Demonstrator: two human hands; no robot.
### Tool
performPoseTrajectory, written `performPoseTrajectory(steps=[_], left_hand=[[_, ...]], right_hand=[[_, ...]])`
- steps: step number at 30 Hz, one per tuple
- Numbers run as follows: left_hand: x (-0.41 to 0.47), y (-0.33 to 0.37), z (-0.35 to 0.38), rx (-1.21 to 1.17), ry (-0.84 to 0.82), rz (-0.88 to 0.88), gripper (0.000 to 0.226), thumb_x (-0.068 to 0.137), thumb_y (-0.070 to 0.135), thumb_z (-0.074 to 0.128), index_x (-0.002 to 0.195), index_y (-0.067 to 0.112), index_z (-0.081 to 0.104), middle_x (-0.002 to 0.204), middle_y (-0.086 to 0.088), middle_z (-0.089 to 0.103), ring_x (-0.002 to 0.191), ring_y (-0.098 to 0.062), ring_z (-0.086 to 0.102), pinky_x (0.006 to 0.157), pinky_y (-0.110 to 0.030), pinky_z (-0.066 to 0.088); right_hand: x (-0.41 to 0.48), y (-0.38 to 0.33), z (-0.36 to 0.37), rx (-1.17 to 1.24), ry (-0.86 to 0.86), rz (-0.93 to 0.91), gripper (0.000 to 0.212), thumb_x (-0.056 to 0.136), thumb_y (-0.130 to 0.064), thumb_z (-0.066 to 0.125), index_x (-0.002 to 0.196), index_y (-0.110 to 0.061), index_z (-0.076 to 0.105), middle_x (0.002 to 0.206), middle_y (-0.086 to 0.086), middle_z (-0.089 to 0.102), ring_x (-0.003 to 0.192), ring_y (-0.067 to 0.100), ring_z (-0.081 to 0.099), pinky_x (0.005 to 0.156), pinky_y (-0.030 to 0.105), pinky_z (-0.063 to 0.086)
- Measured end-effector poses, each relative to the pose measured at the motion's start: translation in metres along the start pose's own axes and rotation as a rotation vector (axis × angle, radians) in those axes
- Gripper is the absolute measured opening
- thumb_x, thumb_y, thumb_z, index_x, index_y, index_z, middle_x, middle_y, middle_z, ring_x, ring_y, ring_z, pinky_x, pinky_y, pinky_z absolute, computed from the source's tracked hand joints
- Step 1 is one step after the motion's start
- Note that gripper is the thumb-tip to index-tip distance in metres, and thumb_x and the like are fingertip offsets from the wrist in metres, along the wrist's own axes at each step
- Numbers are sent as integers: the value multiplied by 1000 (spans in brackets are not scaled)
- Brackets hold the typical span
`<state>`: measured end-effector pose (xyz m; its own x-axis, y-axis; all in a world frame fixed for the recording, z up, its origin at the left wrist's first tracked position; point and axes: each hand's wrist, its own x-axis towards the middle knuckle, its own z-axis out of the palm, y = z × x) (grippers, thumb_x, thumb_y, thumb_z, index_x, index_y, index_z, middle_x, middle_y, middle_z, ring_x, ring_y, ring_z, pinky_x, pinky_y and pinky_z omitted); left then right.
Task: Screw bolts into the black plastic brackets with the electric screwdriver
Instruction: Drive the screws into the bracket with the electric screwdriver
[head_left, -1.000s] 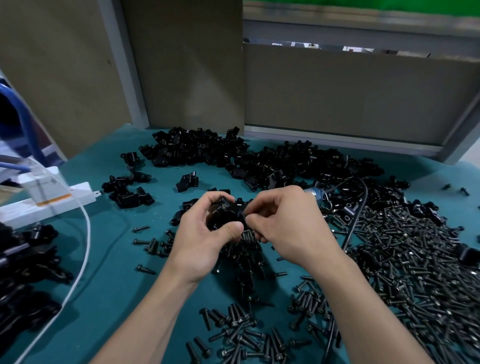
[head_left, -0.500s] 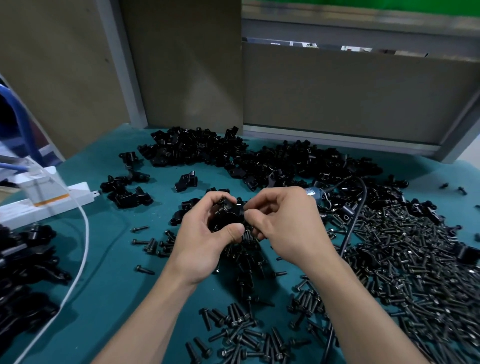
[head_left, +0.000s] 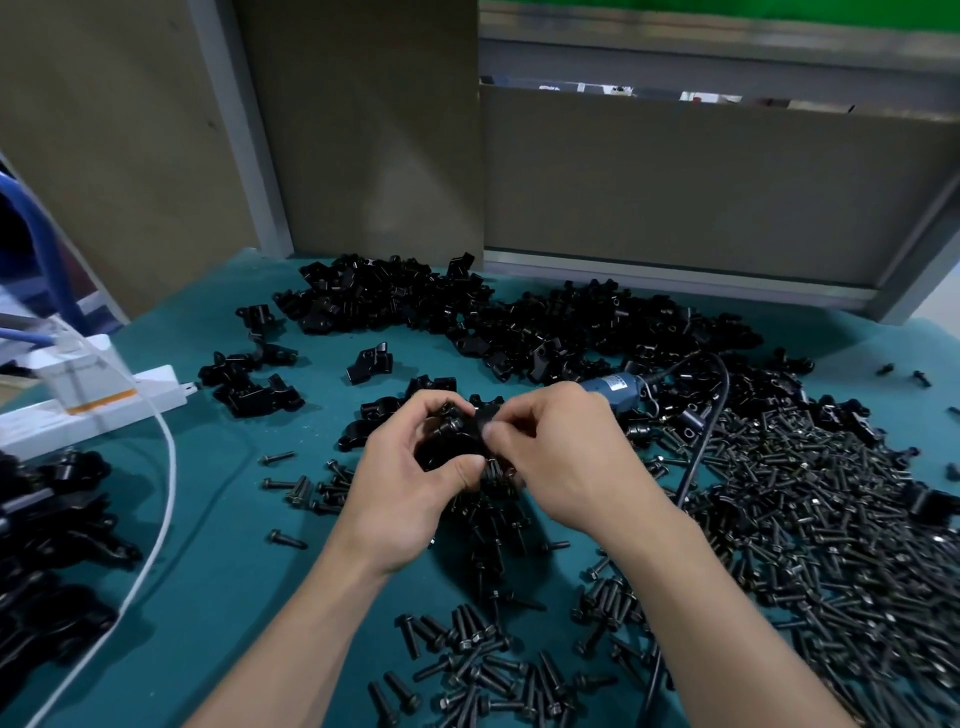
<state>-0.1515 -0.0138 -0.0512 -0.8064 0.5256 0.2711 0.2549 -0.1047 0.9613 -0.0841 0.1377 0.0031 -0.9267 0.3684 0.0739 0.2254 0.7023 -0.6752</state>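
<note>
Starting at the left, we see a white plastic power strip (head_left: 93, 400) lying on the teal table mat (head_left: 218, 545). Our left hand (head_left: 410, 483) grips a black plastic bracket (head_left: 449, 441) just above the mat, thumb curled under it. Our right hand (head_left: 566, 457) pinches the bracket's right edge between thumb and forefinger. Just behind that hand lies the blue electric screwdriver (head_left: 618, 388), and a heap of black metal bolts (head_left: 805, 519) spreads to the right.

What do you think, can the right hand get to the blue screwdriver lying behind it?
Probably yes, but not this instant: the right hand pinches the bracket that the left hand grips. The screwdriver lies just beyond its knuckles, uncovered, so it should be reachable once that hand lets go.
</note>
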Motion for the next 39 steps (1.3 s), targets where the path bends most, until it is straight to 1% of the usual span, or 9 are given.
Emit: performPoseTrajectory(steps=[2, 4, 8, 11, 13, 18, 30, 36, 39], left_hand=[[-1, 0, 0, 37, 10, -8, 41, 80, 4, 78, 103, 37, 67, 95, 5, 72, 86, -11, 69, 75, -33, 61], [-1, -1, 0, 57, 8, -16, 46, 83, -2, 79, 103, 37, 66, 97, 4, 72, 89, -14, 69, 77, -35, 61], [0, -2, 0, 56, 8, -31, 49, 84, -5, 79, 102, 39, 67, 97, 7, 73, 88, -10, 70, 77, -31, 61], [0, -3, 0, 35, 1, -37, 48, 84, -6, 78, 101, 37, 67, 96, 5, 74, 86, -11, 71, 74, -27, 60], [0, -4, 1, 27, 6, -42, 48, 84, -7, 78, 101, 36, 68, 95, 3, 74, 85, -13, 71, 74, -30, 61], [-1, -6, -1, 19, 3, -53, 49, 85, -10, 76, 99, 36, 68, 93, 6, 73, 81, -8, 70, 72, -33, 63], [1, -5, -1, -28, 4, -65, 47, 83, -10, 78, 98, 34, 70, 92, 4, 73, 80, -12, 69, 71, -33, 62], [-1, -4, 2, -156, -61, -93, 37, 87, -10, 74, 102, 23, 70, 87, 10, 72, 77, -8, 68, 65, -29, 60], [-1, -3, 1, -191, -74, -110, 36, 87, -11, 73, 102, 22, 71, 85, 11, 71, 77, -7, 68, 65, -29, 59]], right_hand=[[0, 2, 1, -39, -24, 17, 43, 99, -42, 63, 62, -19, 63, 43, -8, 50, 39, 10, 45, 37, 19, 32], [0, 4, 0, -29, -56, 21, 48, 100, -45, 61, 60, -19, 59, 46, -5, 50, 39, 9, 40, 38, 19, 29], [-1, 5, -11, 161, -76, 4, 10, 90, -19, 70, 82, -25, 72, 62, -3, 71, 51, 7, 64, 55, 19, 51], [-2, 4, -12, 138, -89, -13, 19, 87, -7, 72, 79, -25, 72, 65, -3, 74, 57, 12, 72, 56, 19, 54], [-1, 3, -7, 130, -57, 6, 20, 88, -8, 75, 76, -24, 72, 61, -1, 72, 53, 12, 70, 51, 19, 51], [0, 3, 2, 58, -31, 24, 17, 93, -16, 75, 80, -27, 71, 62, -2, 72, 58, 14, 70, 69, 36, 63], [-2, 6, -4, 84, -44, -16, 14, 90, -20, 75, 77, -24, 72, 59, -4, 71, 53, 5, 66, 51, 12, 44], [-1, 12, -9, 126, -4, -100, 20, 85, -11, 81, 71, -23, 74, 62, -5, 71, 58, 13, 69, 60, 29, 59], [1, 15, -10, 125, -46, -131, 17, 85, -15, 81, 72, -24, 74, 65, -5, 72, 58, 12, 68, 59, 26, 57]])
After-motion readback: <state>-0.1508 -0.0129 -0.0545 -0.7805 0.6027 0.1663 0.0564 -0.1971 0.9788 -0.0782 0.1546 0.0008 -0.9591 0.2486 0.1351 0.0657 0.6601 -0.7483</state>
